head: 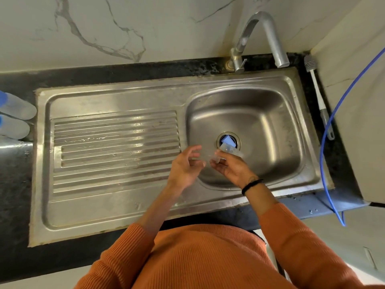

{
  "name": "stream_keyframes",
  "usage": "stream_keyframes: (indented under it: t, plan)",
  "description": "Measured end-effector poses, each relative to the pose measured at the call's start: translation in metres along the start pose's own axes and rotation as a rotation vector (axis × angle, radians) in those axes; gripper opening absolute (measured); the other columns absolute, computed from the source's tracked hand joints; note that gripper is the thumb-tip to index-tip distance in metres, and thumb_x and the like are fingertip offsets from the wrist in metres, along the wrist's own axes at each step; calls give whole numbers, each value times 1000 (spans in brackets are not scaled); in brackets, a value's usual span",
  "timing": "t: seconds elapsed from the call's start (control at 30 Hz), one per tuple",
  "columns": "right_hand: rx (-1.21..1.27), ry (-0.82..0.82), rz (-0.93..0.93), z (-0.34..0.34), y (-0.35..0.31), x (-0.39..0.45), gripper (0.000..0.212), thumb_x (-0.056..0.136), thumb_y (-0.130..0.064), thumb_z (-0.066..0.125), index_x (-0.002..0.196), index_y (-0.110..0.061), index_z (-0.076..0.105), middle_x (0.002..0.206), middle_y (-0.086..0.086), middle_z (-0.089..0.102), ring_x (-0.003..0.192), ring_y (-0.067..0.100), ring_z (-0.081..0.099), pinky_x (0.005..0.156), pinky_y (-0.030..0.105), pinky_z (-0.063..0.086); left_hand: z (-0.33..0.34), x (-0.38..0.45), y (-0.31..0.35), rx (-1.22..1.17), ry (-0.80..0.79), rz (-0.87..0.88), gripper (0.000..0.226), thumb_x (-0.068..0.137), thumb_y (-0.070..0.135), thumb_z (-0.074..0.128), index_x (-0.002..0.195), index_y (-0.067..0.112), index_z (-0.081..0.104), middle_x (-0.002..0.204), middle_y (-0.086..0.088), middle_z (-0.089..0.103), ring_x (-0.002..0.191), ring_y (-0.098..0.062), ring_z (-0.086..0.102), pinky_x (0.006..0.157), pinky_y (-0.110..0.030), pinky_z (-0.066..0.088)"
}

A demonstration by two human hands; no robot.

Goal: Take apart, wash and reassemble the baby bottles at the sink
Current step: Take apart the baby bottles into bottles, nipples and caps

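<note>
**Hands meet over the basin with a clear bottle part**

Both hands hover above the left part of the sink basin (270, 113), nearly touching. Her right hand (231, 170) has its fingers curled around a small clear bottle part (217, 158), which sits between the two hands, just in front of the drain (228, 141). Something blue and clear lies in the drain; I cannot tell what piece it is. Her left hand (185, 165) is loosely spread, fingers relaxed, gripping nothing I can make out. Two bottles (16, 115) with blue tops lie on the dark counter (12, 184) at far left, well apart from the hands. A bottle brush (316, 90) rests on the counter right of the sink, near the tap (260, 36).
</note>
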State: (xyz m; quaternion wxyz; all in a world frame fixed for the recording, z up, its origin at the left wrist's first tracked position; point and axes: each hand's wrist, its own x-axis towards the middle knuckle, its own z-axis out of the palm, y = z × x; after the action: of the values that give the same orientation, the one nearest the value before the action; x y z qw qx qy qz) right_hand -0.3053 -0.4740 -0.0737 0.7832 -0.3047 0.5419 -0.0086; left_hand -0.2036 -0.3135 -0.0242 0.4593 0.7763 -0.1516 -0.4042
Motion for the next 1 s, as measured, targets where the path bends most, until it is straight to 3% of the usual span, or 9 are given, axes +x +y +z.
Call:
stream_keyframes:
  t: [0.07, 0.17, 0.27, 0.37, 0.47, 0.67, 0.73, 0.87, 1.0]
  plan:
    - [-2, 141, 10, 1, 3, 12, 6, 99, -6, 67, 105, -6, 65, 87, 12, 72, 79, 25, 69, 76, 38, 64, -8, -1, -5, -59, 28, -30, 46, 92, 21, 77, 135, 27, 63, 113, 4, 73, 96, -6, 71, 93, -26, 58]
    - [-39, 224, 43, 2, 8, 25, 20, 99, -1, 62, 119, -3, 61, 99, 15, 64, 89, 29, 65, 84, 41, 61, -22, -4, -16, -133, 48, -47, 37, 92, 21, 77, 127, 24, 67, 96, -4, 77, 88, -21, 74, 93, -47, 59]
    - [-20, 292, 54, 1, 11, 31, 22, 99, 6, 57, 120, -1, 55, 95, 14, 59, 98, 33, 63, 91, 43, 59, -32, -5, -25, -163, 66, -37, 34, 93, 22, 75, 126, 23, 67, 89, -5, 77, 80, -24, 74, 87, -51, 61]
    - [-38, 337, 62, 1, 14, 31, 15, 102, 1, 54, 117, -1, 55, 95, 15, 61, 104, 32, 63, 100, 43, 55, -37, -5, -32, -210, 73, -42, 33, 93, 24, 75, 125, 22, 67, 87, -7, 77, 79, -29, 74, 83, -51, 63]
    - [-124, 329, 62, 5, 17, 25, 10, 103, -9, 57, 112, -5, 60, 91, 12, 65, 92, 27, 66, 97, 42, 57, -39, -3, -36, -246, 69, -51, 30, 93, 26, 76, 122, 24, 67, 85, -7, 77, 79, -31, 75, 80, -46, 64]
    - [-210, 291, -194, 41, -3, 12, 7, 93, -1, 67, 95, -7, 70, 74, 8, 71, 64, 18, 66, 57, 28, 61, -54, -4, -28, -316, 109, -41, 28, 94, 24, 77, 120, 22, 68, 90, -8, 78, 78, -22, 76, 66, -26, 58]
    - [-213, 270, -332, 65, -13, 6, 5, 95, -5, 68, 93, -9, 70, 70, 6, 73, 61, 17, 65, 55, 27, 59, -72, -10, -25, -343, 181, -28, 26, 94, 24, 77, 119, 23, 69, 93, -7, 78, 75, -17, 75, 67, -27, 58]
    - [-312, 93, -499, 130, -21, -7, 3, 95, -13, 71, 92, -11, 73, 77, 7, 77, 64, 15, 66, 61, 28, 60, -114, -23, -21, -376, 345, 60, 21, 94, 21, 76, 115, 22, 70, 92, -8, 78, 73, -16, 74, 63, -21, 56]
    - [-462, -124, -497, 207, -8, -16, 6, 95, -18, 72, 95, -11, 74, 81, 5, 78, 68, 14, 69, 63, 28, 60, -153, -34, -20, -422, 482, 75, 25, 96, 19, 74, 120, 13, 69, 93, -11, 77, 73, -18, 72, 62, -25, 55]
